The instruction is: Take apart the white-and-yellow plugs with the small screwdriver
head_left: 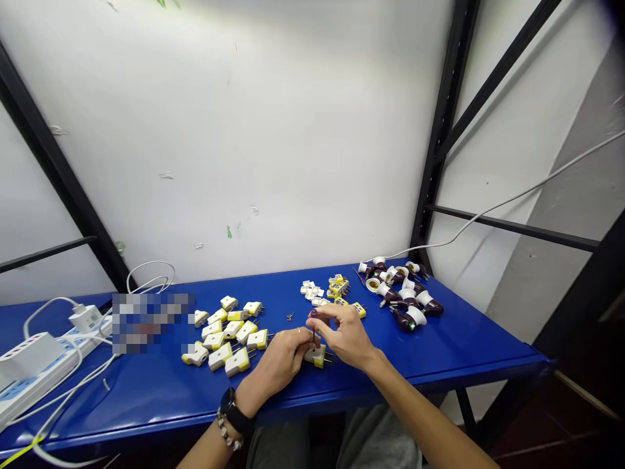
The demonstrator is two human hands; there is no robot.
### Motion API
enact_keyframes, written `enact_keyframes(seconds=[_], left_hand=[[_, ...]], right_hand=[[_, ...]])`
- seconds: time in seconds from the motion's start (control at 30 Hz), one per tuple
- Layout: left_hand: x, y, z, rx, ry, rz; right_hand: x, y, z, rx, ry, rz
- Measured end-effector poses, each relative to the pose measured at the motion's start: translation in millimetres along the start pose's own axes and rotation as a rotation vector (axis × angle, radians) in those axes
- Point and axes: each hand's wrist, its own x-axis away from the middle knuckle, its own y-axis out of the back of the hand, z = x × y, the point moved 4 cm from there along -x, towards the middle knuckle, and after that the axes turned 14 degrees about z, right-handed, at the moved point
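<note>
Far left on the blue table (pixel 146 397) there's a white power strip (pixel 49 376) with a chunky white charger (pixel 86 318) by it, and the patch just right of that is pixelated, so no clue what's there. Next comes a loose bunch of white-and-yellow plug adapters (pixel 220 356), a dozen or so, lids on and prongs out; I'd call those the done pile. A few tiny screws (pixel 290 317) lie between that pile and the leftover parts. Then the left hand (pixel 286 355), black watch (pixel 234 412) on its wrist, fingers bunched low by the screwdriver's shaft; can't tell if it's pinching the shaft, a screw or the plug. The plug in hand (pixel 318 358) sits flat on the table near the front edge, right under the fingers, prongs pointing right. The right hand (pixel 349 335) has its fingers wrapped round the dark handle of an upright screwdriver (pixel 319 316), so this one looks like it's mid-screw. Behind the hands are loose white covers (pixel 312 291) and, just beside them, open yellow bases (pixel 338 286), so a handful left, well over half done by my guess. Far right is a heap of brown-and-white bulb sockets (pixel 413 318), seemingly separate from this job.
</note>
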Motion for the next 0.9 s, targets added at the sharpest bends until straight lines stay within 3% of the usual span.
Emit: enact_keyframes(seconds=[0.1, 0.23, 0.47, 0.6, 0.8, 0.9], left_hand=[[0.3, -0.3, 0.1, -0.007, 0.003, -0.004], [0.4, 0.1, 0.2, -0.039, 0.016, -0.006], [-0.7, 2.3, -2.1, -0.003, 0.021, 0.016], [-1.3, 1.8, -1.8, -0.013, 0.035, 0.026], [-1.0, 2.0, -2.0, 0.021, 0.044, 0.037], [-1.2, 1.7, -1.1, -0.004, 0.041, 0.036]], right_hand=[[-0.4, 1.1, 1.5, -0.03, -0.005, -0.035], [-1.9, -2.4, -1.0, -0.168, -0.052, 0.023], [-0.7, -1.9, -4.0, -0.124, -0.037, -0.088], [-0.8, -4.5, -5.2, -0.142, -0.042, -0.055], [-1.3, -3.2, -3.8, -0.099, -0.019, -0.134], [-1.5, -5.6, -5.8, -0.16, -0.03, -0.092]])
